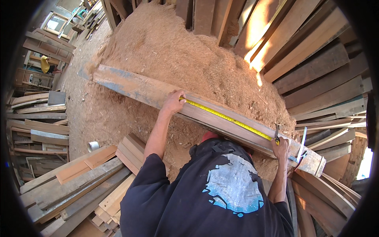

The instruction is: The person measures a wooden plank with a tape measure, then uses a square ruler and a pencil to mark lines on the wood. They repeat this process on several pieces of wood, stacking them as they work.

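Note:
A long, worn wooden plank [138,89] lies slantwise across a sawdust heap. A yellow measuring tape [229,118] is stretched along its near edge. My left hand [173,103] presses the tape's far end onto the plank, fingers closed over it. My right hand [280,147] pins the tape's near end close to the plank's right end, and a thin dark tool [276,130] sticks up from its fingers. A metal try square [301,147] rests on the plank just right of that hand. My dark shirt fills the lower middle.
A large pile of sawdust [189,59] rises behind the plank. Boards lean in a fan at the right [316,71]. Stacked planks and offcuts [79,177] lie at the lower left, with a small metal can [93,146] on the ground beside them. Door frames stand far left.

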A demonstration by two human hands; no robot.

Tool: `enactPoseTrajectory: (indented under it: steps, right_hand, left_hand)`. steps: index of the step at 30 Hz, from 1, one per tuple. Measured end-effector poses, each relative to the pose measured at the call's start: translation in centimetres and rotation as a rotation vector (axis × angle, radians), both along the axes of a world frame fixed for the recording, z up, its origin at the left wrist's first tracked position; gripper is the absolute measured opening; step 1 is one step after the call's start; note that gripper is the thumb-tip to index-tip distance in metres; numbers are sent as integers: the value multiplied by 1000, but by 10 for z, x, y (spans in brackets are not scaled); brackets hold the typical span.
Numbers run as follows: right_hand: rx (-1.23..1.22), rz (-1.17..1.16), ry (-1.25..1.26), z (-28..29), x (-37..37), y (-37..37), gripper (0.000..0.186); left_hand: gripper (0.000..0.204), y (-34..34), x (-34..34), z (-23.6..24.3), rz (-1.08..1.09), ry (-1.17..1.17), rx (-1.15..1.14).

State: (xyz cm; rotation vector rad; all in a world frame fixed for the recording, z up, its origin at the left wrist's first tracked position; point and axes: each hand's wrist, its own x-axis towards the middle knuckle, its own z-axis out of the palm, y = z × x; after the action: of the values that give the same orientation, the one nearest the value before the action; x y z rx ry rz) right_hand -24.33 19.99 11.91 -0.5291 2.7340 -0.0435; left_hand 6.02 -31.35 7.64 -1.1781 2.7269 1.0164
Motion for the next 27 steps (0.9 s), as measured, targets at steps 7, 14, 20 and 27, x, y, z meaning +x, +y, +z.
enactPoseTrajectory:
  steps: [7, 14, 20, 27]
  right_hand:
    - [-59, -97, 35, 22, 16, -12, 63]
    - [-136, -186, 53, 14, 5, 15, 55]
    - [-116, -268, 98, 20, -34, 81, 53]
    - [-153, -246, 92, 10, -60, 122, 51]
  left_hand:
    - [20, -21, -7, -17, -66, -76, 0]
    - [21, -16, -8, -1, -23, -107, -28]
    - [19, -10, -16, 11, 40, -202, -68]
    - [18, -9, -14, 9, 63, -240, -112]
